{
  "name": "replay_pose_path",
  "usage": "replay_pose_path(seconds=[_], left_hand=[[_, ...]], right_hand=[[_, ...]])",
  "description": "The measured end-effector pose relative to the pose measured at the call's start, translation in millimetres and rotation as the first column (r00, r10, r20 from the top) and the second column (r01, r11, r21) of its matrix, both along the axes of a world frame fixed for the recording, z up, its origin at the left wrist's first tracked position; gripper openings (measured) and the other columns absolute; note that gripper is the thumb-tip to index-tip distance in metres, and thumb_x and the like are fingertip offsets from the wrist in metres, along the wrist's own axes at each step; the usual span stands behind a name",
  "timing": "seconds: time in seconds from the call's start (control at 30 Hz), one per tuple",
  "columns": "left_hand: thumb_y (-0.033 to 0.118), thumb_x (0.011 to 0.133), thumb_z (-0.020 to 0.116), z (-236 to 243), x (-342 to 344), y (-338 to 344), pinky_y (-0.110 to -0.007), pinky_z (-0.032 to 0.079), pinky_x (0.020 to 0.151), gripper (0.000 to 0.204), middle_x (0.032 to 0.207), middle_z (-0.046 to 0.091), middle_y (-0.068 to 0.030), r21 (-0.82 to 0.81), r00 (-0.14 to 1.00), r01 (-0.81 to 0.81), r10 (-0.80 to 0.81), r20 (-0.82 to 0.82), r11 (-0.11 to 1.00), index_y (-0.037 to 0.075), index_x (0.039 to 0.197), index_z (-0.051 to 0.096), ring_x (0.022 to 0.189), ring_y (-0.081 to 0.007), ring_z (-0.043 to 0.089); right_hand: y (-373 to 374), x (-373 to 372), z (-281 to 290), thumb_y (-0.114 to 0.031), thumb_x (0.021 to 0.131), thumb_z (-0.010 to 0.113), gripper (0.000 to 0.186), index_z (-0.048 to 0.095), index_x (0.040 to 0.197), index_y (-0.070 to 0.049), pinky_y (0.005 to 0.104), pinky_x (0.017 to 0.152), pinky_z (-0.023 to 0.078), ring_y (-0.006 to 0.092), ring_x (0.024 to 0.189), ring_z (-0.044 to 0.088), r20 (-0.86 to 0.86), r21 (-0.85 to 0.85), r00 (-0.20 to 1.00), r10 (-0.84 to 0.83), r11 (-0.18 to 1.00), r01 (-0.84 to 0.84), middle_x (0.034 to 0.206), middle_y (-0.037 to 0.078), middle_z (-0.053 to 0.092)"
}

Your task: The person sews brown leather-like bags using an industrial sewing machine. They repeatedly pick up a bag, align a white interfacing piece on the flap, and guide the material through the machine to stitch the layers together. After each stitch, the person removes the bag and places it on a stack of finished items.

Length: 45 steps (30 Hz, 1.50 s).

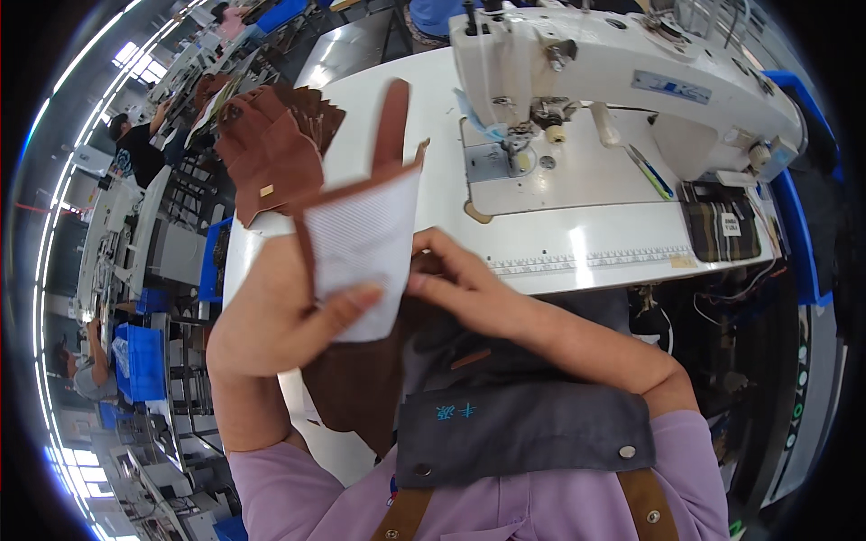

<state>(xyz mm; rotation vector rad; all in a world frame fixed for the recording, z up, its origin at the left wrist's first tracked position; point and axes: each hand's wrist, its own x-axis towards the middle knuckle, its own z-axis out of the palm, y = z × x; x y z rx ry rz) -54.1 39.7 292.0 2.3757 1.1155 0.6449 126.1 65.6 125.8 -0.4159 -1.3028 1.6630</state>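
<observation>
In front of my chest I hold up a brown leather-like piece with a white mesh panel point(361, 243); a narrow brown strap stands up from its top edge. My left hand point(271, 316) grips it from the left, with the thumb pressed on the mesh and the other fingers hidden behind. At its right edge, the bent fingers and thumb of my right hand point(456, 279) are closed on the border, partly hidden. The sewing machine point(622, 63) stands just beyond, its needle area point(519, 149) away from the piece.
A stack of brown pieces point(271, 158) lies left on the white table point(433, 99). Green-handled tweezers point(651, 173) rest by the machine. A ruler strip point(586, 260) runs along the front edge, near a plaid pouch point(722, 225). Brown material point(352, 388) hangs below my hands.
</observation>
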Motion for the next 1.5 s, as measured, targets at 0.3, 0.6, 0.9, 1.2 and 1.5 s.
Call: replay_pose_path(seconds=[0.3, 0.6, 0.9, 1.2, 1.5], left_hand=[[0.017, 0.09, 0.061, -97, 70, 35, -0.039, 0.047, 0.07, 0.012, 0.08, 0.062, -0.0075, -0.05, 0.668, 0.408, -0.336, -0.664, 0.911, 0.009, 0.083, 0.066, 0.076, -0.0277, 0.063], [0.015, 0.07, 0.071, -110, 79, 25, -0.04, 0.046, 0.072, 0.013, 0.079, 0.058, -0.0071, -0.076, 0.744, 0.37, -0.344, -0.573, 0.926, 0.008, 0.076, 0.063, 0.08, -0.0268, 0.062], [0.02, 0.069, 0.068, -123, 113, 40, -0.039, 0.04, 0.078, 0.014, 0.076, 0.052, -0.0068, -0.171, 0.796, 0.52, -0.547, -0.259, 0.837, 0.007, 0.067, 0.062, 0.076, -0.0249, 0.054], [0.037, 0.084, 0.07, -130, 117, 58, -0.035, 0.038, 0.087, 0.029, 0.086, 0.061, -0.0036, -0.422, 0.775, 0.615, -0.61, 0.165, 0.666, 0.01, 0.077, 0.062, 0.089, -0.0223, 0.06], [0.032, 0.076, 0.085, -172, 105, 122, -0.045, 0.048, 0.095, 0.053, 0.122, 0.06, -0.0138, 0.247, 0.991, -0.045, 0.074, -0.113, 0.968, 0.003, 0.114, 0.06, 0.112, -0.0348, 0.06]], right_hand=[[-23, 13, -53, -0.022, 0.098, 0.063, 0.036, 0.061, 0.127, -0.001, 0.0399, 0.094, 0.054, 0.0303, 0.108, 0.068, 0.368, -0.119, 0.685, 0.629, 0.762, -0.636, 0.119, 0.017, 0.068], [-48, 174, -32, -0.026, 0.098, 0.067, 0.039, 0.063, 0.129, -0.001, 0.0347, 0.088, 0.056, 0.0234, 0.098, 0.071, 0.57, 0.091, 0.822, 0.008, 0.993, -0.073, 0.116, 0.016, 0.072], [-30, 194, 8, -0.019, 0.092, 0.07, 0.026, 0.07, 0.114, -0.005, 0.0365, 0.085, 0.053, 0.0293, 0.094, 0.069, 0.491, 0.642, 0.619, -0.612, 0.735, 0.218, 0.1, 0.01, 0.072], [30, 154, -28, -0.044, 0.094, 0.062, 0.057, 0.057, 0.139, -0.009, 0.0513, 0.12, 0.029, 0.0293, 0.143, 0.044, 0.595, 0.803, 0.343, -0.727, 0.547, -0.235, 0.151, 0.014, 0.05], [45, 161, -26, -0.044, 0.094, 0.064, 0.055, 0.059, 0.135, -0.007, 0.0528, 0.117, 0.032, 0.0281, 0.139, 0.048, 0.606, 0.795, 0.341, -0.718, 0.553, -0.249, 0.145, 0.012, 0.056]])
